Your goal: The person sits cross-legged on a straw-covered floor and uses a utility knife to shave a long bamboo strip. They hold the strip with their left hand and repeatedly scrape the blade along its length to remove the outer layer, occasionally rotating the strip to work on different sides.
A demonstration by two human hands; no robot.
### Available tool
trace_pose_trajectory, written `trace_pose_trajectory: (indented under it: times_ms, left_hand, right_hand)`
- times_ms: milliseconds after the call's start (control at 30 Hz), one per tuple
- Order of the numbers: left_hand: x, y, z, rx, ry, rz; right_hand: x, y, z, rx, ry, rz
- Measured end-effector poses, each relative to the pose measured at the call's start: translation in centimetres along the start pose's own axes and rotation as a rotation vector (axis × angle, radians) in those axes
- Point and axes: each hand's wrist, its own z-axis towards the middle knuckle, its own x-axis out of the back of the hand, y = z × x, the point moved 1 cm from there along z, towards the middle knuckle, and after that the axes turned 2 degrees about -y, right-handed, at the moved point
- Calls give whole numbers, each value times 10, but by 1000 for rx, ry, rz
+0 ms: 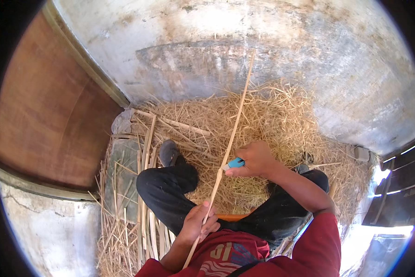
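The left hand (199, 224) grips the lower part of 1 long cane strip (230, 138), which slants up over the straw (267, 115). Just right of the strip, the right hand (256, 159) is closed around a blue knife (235, 163) touching it.

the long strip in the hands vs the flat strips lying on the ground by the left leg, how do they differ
The long strip is lifted off the ground, slanting up and away, gripped low by the left hand and met midway by the right hand with a blue-handled tool. The flat strips lie loose on the straw, untouched. The long strip is single and looks narrower; the flat strips are several, side by side. Both are pale tan.
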Motion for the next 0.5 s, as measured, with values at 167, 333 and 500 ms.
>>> trace_pose_trajectory:
  times_ms: [167, 333, 500]
  left_hand:
    - [-11, 1, -6, -7, 52, 152]
    - [-12, 1, -10, -12, 70, 201]
    - [-9, -4, -15, 1, 34, 233]
  right_hand:
    - [1, 6, 2, -157, 77, -78]
    - [14, 18, 11, -297, -11, -105]
    - [14, 9, 3, -242, 35, -89]
